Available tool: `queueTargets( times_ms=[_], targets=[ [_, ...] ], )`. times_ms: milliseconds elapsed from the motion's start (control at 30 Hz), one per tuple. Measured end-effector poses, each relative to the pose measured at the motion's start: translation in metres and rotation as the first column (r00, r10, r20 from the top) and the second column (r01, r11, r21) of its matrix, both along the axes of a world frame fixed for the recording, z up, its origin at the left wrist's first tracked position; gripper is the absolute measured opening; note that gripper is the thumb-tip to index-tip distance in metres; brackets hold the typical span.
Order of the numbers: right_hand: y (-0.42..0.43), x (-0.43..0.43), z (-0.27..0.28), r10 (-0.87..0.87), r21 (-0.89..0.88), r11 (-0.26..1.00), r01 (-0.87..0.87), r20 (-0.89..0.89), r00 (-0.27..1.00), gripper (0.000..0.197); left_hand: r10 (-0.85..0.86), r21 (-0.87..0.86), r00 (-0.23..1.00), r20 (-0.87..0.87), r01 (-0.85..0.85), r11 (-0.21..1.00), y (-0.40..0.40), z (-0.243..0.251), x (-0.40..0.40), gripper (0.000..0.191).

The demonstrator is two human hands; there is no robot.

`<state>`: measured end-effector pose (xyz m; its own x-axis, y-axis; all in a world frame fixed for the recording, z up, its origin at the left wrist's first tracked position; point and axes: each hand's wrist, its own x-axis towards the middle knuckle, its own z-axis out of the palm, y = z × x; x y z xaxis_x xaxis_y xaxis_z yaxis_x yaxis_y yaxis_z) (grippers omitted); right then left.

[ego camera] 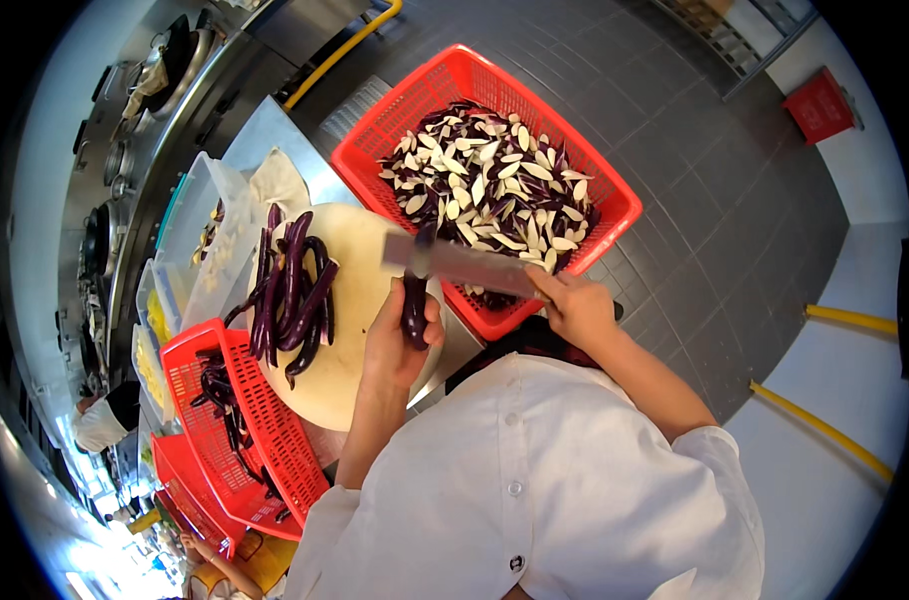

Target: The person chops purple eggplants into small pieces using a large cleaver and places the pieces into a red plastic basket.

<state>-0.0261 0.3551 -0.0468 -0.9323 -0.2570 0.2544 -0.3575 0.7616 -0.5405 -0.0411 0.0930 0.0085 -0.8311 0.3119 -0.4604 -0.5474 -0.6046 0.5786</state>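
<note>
My left hand [398, 341] grips a purple eggplant [415, 315] by its lower part, holding it off the board. In my right hand [580, 306] is the handle of a cleaver [484, 268]. Its blurred blade lies across the upper part of the eggplant, over the near side of a red plastic basket [612, 217]. Many pale-faced, purple-skinned eggplant slices [492, 172] are heaped in that basket. Whole long eggplants [293, 292] lie piled on a round cutting board [357, 232] left of my left hand.
Another red basket [293, 442] with some eggplants stands left of the board. Clear plastic bins [221, 262] and a cloth [278, 180] sit farther left. A steel stove counter [154, 142] runs behind them. Another person's arm [225, 570] shows at lower left.
</note>
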Motion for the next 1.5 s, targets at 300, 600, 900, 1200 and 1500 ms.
queueTargets(
  times_ms=[300,600,900,1200,1500],
  targets=[
    [-0.002,0.005,0.017,0.102,-0.008,0.995,-0.102,0.021,0.995,0.052,0.048,-0.504,0.99,-0.134,-0.11,0.857,0.01,-0.008,0.007,0.043],
    [0.002,0.007,0.018,0.056,-0.063,0.997,-0.055,0.018,0.998,0.049,0.072,-0.337,0.994,-0.08,-0.095,0.937,0.011,-0.001,-0.004,0.037],
    [0.009,0.003,-0.007,-0.079,-0.005,0.997,0.08,0.11,0.991,0.05,0.045,-0.328,0.992,-0.118,-0.082,0.941,0.018,0.013,-0.004,0.027],
    [0.005,0.001,0.006,0.046,0.05,0.998,-0.045,-0.001,0.999,0.053,-0.012,-0.483,0.983,-0.185,-0.08,0.872,0.008,-0.004,-0.002,0.025],
    [-0.007,0.002,0.03,0.082,-0.001,0.997,-0.082,-0.003,0.997,0.051,0.213,-0.285,0.976,-0.04,-0.215,0.934,0.012,-0.021,-0.007,0.023]
  ],
)
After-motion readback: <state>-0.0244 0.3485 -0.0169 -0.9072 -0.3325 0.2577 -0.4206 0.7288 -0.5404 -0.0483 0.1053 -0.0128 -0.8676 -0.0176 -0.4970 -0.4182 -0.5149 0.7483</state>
